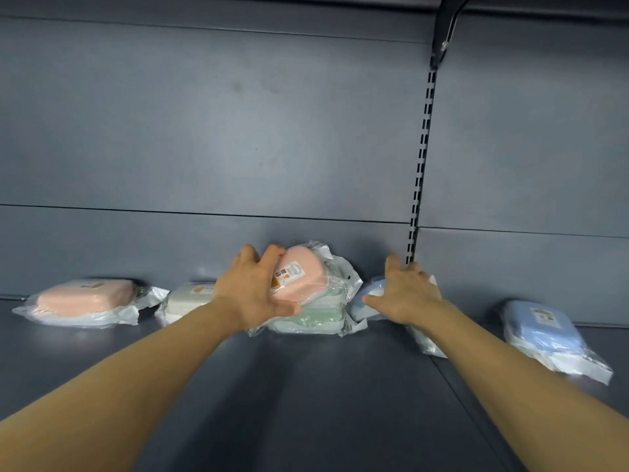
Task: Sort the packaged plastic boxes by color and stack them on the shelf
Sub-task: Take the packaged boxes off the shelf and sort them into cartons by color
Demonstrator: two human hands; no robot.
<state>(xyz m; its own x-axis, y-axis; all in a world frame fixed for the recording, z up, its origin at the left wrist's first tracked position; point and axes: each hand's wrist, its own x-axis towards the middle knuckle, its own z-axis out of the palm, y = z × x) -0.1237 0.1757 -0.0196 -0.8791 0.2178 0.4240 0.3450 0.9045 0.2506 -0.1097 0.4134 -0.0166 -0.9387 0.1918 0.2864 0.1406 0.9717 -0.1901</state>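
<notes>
Two bare forearms reach up from the bottom corners of the frame across the dark grey shelf (306, 386) toward its back edge.

Near the centre, the left hand (253, 287) grips a pink box (301, 274) in a clear wrapper, fingers curled over its top edge and thumb under its lower side. The box is tilted, its white label facing the hand. It rests on a green box (313, 316), also wrapped, which lies flat on the shelf.

Right of centre, the right hand (403, 291) lies with spread, fairly straight fingers on a blue box (369, 294), mostly hidden beneath the palm. Whether the fingers close around it cannot be told. Its crumpled wrapper sticks out below the wrist.

At the right edge of the frame a second blue box (541, 330) lies flat in its bag, apart from the others. Just left of the left hand a white box (189, 298) sits partly behind the wrist. Further left, a second pink box (86, 298) lies flat in its wrapper.

Behind all of them rises the grey back panel (221, 131). A slotted upright (422, 155) runs up it right of centre to a black bracket (446, 25) at the top of the frame.
</notes>
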